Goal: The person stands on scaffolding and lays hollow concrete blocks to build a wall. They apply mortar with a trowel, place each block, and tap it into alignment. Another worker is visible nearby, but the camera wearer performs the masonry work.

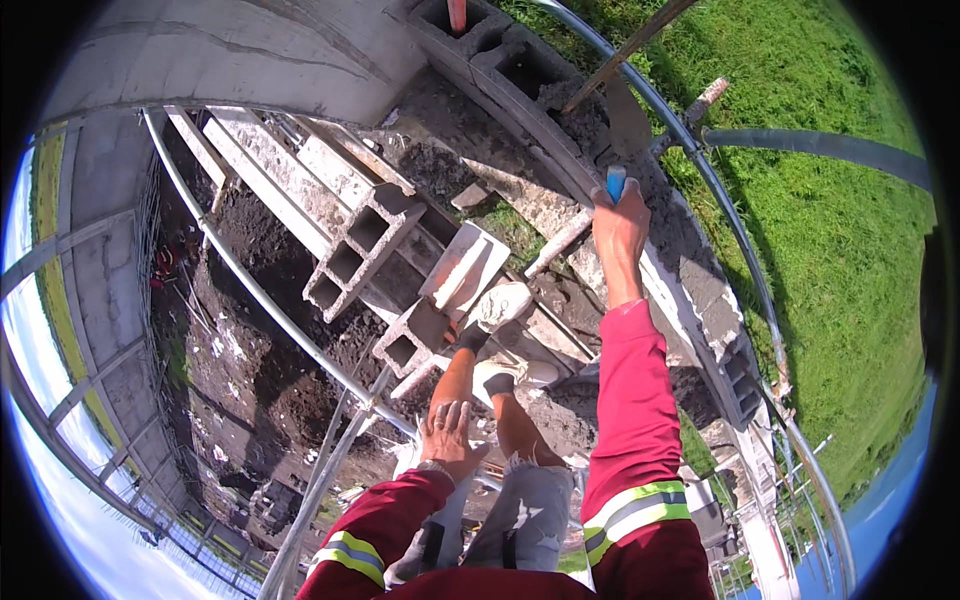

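Note:
My right hand [620, 232] is closed around the blue handle [616, 182] of a trowel, over the top of a concrete block wall [690, 265]. The trowel's grey blade [627, 118] points away from me, beside the wet mortar [585, 130] and hollow blocks [525, 65]. My left hand [452, 436] is empty, its fingers apart, and rests over my bent left leg by the knee. Left of my shoes lie loose hollow blocks, a large one [365, 245] and a smaller one [412, 340]. A whitish tray [490, 262] sits between them and the wall.
Metal scaffold pipes curve past on the left [270, 300] and along the right [735, 225]. A wooden stick [630, 52] slants over the wall. Planks [265, 185] form the platform. Below left is dark dug soil [245, 340]; grass [830, 230] lies beyond the wall.

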`<action>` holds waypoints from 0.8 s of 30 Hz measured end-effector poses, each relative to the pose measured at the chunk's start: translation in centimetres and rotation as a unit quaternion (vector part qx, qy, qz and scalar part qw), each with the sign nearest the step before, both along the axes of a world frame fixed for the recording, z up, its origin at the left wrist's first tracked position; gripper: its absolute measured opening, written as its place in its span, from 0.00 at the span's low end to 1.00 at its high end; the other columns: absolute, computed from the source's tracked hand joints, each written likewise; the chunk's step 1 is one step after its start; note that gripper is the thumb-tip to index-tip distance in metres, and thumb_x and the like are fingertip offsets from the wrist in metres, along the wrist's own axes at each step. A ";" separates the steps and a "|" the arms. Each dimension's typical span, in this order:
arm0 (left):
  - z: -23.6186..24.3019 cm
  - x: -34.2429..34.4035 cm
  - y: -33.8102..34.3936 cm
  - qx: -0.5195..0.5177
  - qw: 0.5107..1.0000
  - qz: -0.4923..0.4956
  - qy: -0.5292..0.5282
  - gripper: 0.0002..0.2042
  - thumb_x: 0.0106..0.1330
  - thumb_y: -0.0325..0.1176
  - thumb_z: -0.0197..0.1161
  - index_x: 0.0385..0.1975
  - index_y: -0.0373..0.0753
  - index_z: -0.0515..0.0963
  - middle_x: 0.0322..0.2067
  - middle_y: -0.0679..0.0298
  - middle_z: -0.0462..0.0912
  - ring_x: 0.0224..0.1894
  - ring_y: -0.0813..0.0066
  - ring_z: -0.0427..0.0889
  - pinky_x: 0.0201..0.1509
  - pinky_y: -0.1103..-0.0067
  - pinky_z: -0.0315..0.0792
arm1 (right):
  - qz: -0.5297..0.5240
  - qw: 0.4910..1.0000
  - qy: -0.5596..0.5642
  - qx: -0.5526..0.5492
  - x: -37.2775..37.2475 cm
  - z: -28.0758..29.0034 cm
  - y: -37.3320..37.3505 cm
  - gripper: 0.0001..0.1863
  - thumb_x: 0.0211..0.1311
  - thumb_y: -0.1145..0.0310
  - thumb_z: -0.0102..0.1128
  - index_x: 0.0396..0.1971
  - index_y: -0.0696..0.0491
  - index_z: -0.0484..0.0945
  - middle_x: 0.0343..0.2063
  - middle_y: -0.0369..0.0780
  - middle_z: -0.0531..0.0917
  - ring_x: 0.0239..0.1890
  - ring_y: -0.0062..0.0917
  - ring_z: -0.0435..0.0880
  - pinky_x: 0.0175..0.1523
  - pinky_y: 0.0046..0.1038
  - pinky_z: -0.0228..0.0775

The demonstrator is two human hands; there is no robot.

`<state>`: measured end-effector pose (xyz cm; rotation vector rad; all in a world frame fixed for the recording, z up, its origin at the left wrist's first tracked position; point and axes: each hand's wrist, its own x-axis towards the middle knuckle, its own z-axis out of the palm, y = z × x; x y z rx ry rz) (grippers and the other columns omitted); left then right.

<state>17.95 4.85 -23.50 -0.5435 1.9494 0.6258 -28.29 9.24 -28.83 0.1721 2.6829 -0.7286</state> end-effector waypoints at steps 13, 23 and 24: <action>0.3 -1.1 0.0 0.001 0.997 -0.075 -0.018 0.50 0.68 0.67 0.56 0.82 0.40 0.50 0.81 0.56 0.52 0.83 0.53 0.45 0.82 0.45 0.41 | 0.048 0.995 0.065 -0.061 0.3 -0.4 -0.4 0.18 0.66 0.63 0.64 0.44 0.62 0.76 0.35 0.57 0.88 0.40 0.54 0.89 0.44 0.50 0.82; -0.3 0.3 0.0 -0.019 0.995 -0.099 0.001 0.48 0.66 0.64 0.62 0.80 0.42 0.56 0.80 0.59 0.55 0.83 0.56 0.48 0.82 0.45 0.43 | -0.033 0.997 0.000 -0.073 4.0 -1.2 -6.2 0.16 0.64 0.63 0.64 0.44 0.61 0.78 0.36 0.57 0.87 0.45 0.54 0.89 0.49 0.49 0.83; -0.3 0.4 -0.1 -0.021 0.995 -0.101 0.001 0.48 0.66 0.64 0.62 0.80 0.42 0.56 0.80 0.59 0.55 0.83 0.56 0.48 0.81 0.45 0.44 | -0.027 0.995 -0.057 -0.075 2.2 -1.4 -7.0 0.16 0.65 0.62 0.64 0.43 0.60 0.78 0.35 0.56 0.88 0.45 0.53 0.89 0.49 0.49 0.83</action>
